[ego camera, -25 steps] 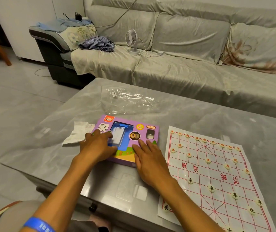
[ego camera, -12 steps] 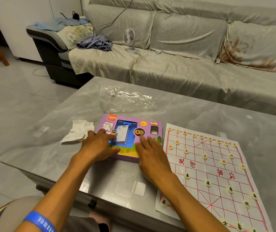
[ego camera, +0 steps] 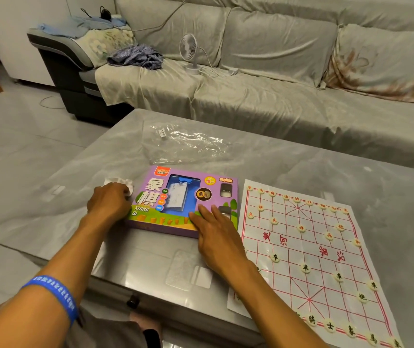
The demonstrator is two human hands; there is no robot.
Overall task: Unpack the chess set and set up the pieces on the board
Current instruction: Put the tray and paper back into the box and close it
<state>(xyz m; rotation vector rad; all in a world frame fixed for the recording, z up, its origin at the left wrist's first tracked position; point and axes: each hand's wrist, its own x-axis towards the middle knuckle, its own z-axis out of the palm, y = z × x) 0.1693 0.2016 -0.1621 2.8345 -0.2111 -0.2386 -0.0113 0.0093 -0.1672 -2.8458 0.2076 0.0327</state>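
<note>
On the grey table [ego camera: 301, 156] we see the paper board [ego camera: 309, 259] with its pieces set out, just right of the purple box [ego camera: 183, 199] marked "XIANG QI". Our right hand [ego camera: 216, 237] lies flat, fingers straight, on the box's near right corner. Our left hand [ego camera: 110, 200] curls over the white tissue [ego camera: 119, 183] beside the box's left edge.

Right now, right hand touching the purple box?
Touching: in the head view, the right hand lies flat, fingers on the purple box lid's near edge.
</note>
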